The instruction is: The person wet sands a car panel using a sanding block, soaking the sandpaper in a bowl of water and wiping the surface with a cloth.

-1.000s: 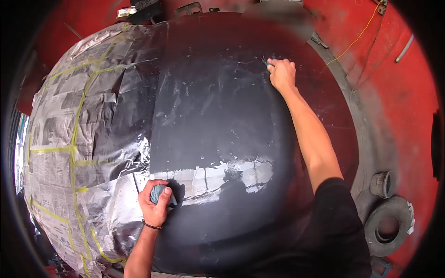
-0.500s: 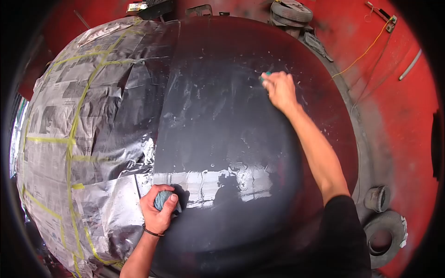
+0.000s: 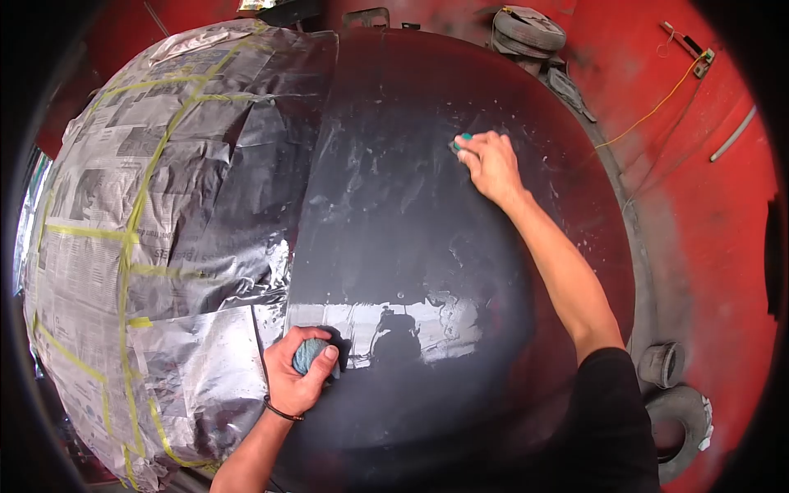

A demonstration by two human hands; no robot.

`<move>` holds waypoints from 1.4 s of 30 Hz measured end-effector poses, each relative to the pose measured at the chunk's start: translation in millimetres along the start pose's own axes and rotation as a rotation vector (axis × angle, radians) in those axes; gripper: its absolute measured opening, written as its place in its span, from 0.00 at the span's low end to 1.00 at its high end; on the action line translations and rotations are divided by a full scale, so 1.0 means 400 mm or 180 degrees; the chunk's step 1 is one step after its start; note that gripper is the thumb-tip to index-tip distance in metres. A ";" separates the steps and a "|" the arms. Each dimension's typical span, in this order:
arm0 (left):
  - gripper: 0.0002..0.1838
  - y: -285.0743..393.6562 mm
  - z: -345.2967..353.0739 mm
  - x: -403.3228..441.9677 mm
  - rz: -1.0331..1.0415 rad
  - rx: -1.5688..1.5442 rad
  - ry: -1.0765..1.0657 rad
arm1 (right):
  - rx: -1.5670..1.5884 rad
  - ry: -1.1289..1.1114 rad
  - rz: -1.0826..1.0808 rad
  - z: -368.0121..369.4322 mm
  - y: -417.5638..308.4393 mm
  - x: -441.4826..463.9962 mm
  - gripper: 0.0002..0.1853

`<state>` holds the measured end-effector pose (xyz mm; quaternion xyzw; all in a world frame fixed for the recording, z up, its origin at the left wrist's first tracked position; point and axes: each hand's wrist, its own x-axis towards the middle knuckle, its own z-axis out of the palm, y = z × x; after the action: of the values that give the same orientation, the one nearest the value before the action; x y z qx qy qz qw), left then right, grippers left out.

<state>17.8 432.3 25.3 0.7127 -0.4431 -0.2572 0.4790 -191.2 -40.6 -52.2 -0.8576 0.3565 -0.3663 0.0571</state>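
Observation:
A curved dark car panel [image 3: 403, 222], wet in places and streaked with pale marks, lies in front of me. My left hand [image 3: 297, 374] is wrapped round a balled grey-blue cloth [image 3: 310, 357] at the panel's left side, by the edge of the masking newspaper [image 3: 205, 353]. Farther up the panel, my right hand [image 3: 491, 164] pinches a small teal-green pad [image 3: 462, 142] against the surface. The underside of the pad is hidden.
Yellow masking tape [image 3: 127, 238] crosses the newspaper. Tyres [image 3: 530, 29] are stacked beyond the panel, and another tyre [image 3: 680, 431] lies at lower right beside a round can-like object [image 3: 662, 365]. A yellow cord [image 3: 657, 107] hangs along the red wall [image 3: 699, 205].
My right hand has moved a little to the left over the panel with the pad. My left hand keeps its grip on the cloth. The whole view has shifted slightly.

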 end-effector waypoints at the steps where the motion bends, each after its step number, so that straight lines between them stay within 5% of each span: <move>1: 0.12 0.010 0.000 0.004 0.0083 0.0078 -0.0013 | -0.0007 -0.0034 -0.0101 0.005 0.015 0.015 0.15; 3: 0.12 0.019 -0.001 0.010 0.0154 0.0166 -0.0041 | 0.0027 -0.0108 -0.0281 0.039 0.054 0.065 0.15; 9: 0.13 0.009 0.003 0.001 0.0094 0.0168 0.0039 | -0.0219 -0.0081 0.0649 0.124 0.067 0.195 0.14; 15: 0.14 0.008 0.006 0.007 0.0256 0.0080 0.0006 | 0.0280 -0.0260 -0.0126 0.035 -0.101 0.028 0.16; 21: 0.12 0.013 0.005 0.008 0.0159 0.0157 0.0069 | -0.0384 -0.0120 0.0412 0.182 -0.035 0.207 0.15; 26: 0.12 0.010 0.006 0.012 0.0296 0.0063 0.0077 | 0.0441 -0.0268 -0.0294 0.043 -0.222 -0.028 0.15; 30: 0.12 0.020 0.007 0.001 0.0204 0.0074 0.0040 | 0.0068 -0.0495 -0.0153 0.085 -0.174 0.120 0.15; 32: 0.12 0.014 0.008 0.010 0.0405 0.0234 0.0185 | -0.0338 -0.0342 0.0515 0.170 -0.150 0.220 0.15; 38: 0.11 -0.027 -0.007 0.013 0.0721 0.0397 0.0127 | -0.0044 -0.0217 -0.0348 0.108 -0.226 -0.050 0.18; 40: 0.13 -0.019 0.003 0.051 0.0717 0.0248 0.0186 | 0.0171 -0.0643 -0.0525 -0.011 -0.274 -0.081 0.19; 41: 0.15 -0.047 0.009 0.041 0.1018 0.0330 0.0261 | -0.0034 -0.1514 -0.0041 -0.105 -0.381 -0.090 0.18; 42: 0.17 -0.028 0.005 0.044 0.0837 0.0287 0.0257 | -0.0632 -0.1021 -0.0840 -0.116 -0.377 -0.075 0.14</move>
<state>29.0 417.5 15.3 0.6791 -0.5242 -0.1431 0.4935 -150.5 98.1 18.2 -0.9455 0.2619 -0.1927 -0.0201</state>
